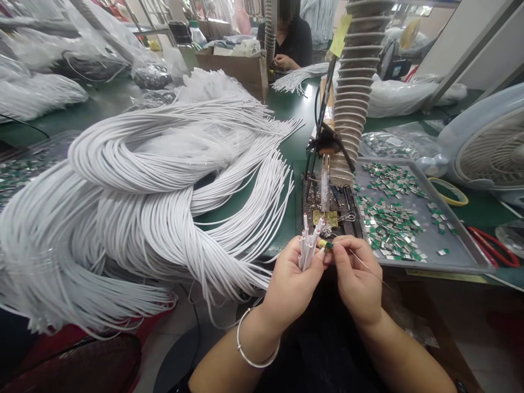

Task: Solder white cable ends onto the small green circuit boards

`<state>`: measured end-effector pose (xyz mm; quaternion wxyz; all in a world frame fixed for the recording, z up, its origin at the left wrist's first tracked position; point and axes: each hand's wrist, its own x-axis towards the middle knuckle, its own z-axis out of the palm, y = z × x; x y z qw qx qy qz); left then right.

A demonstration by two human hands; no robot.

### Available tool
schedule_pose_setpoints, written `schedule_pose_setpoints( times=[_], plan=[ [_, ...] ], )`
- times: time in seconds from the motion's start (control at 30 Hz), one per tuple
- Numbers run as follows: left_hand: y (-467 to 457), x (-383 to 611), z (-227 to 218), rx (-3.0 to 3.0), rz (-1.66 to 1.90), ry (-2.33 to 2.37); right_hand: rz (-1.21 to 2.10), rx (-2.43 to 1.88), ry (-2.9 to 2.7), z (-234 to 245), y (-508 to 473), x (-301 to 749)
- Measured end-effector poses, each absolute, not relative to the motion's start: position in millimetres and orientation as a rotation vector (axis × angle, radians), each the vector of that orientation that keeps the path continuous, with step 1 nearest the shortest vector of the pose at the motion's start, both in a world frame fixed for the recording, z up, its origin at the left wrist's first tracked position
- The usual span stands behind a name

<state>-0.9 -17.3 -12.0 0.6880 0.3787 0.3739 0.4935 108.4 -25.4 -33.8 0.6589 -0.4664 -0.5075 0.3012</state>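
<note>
My left hand (290, 279) is closed round a small bunch of white cable ends (308, 245), held upright near the table's front edge. My right hand (357, 278) pinches a tiny green circuit piece (326, 244) against one cable tip, and a thin wire (366, 266) runs out from its fingers. Just beyond both hands stands a soldering fixture (326, 191) with a ribbed fume hose (356, 93) above it. A silver bangle circles my left wrist.
A huge looped pile of white cables (135, 196) covers the green table on the left. A metal tray (458, 256) of several small green parts lies right, with a fan (487, 142), red-handled pliers (493, 245) and a tape roll (448, 191). Another person (290, 43) sits opposite by a cardboard box (237, 68).
</note>
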Motion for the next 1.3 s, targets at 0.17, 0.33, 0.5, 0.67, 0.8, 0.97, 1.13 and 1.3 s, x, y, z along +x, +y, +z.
schedule_pose_setpoints(
  times=[0.17, 0.33, 0.5, 0.67, 0.8, 0.97, 1.13, 1.3],
  plan=[
    [-17.4, -0.6, -11.5, 0.877, 1.102, 0.836, 0.648, -1.065, -1.187, -35.5, -25.5, 110.1],
    [-14.4, -0.5, -12.8, 0.859, 1.075, 0.911, 0.42, -1.112, -1.377, -39.6, -25.9, 117.4],
    [-7.5, -0.5, -14.2, 0.781, 1.093, 1.0, 0.103, -1.097, -1.511, -48.8, -27.2, 122.8],
    [-3.2, 2.1, -11.7, 0.735, 1.1, 0.971, 0.112, -0.965, -1.494, -52.2, -28.2, 118.2],
    [-3.3, 3.3, -11.3, 0.705, 1.1, 0.942, 0.023, -0.991, -1.492, -51.3, -28.2, 115.0],
    [-2.7, 3.1, -9.9, 0.717, 1.081, 0.943, 0.034, -1.002, -1.54, -50.5, -25.7, 119.9],
    [-2.8, 2.4, -9.4, 0.732, 1.066, 0.954, -0.011, -1.051, -1.57, -46.7, -23.7, 121.6],
    [-2.6, 1.9, -9.6, 0.746, 1.073, 0.967, -0.058, -1.058, -1.569, -44.1, -22.5, 119.8]
  ],
)
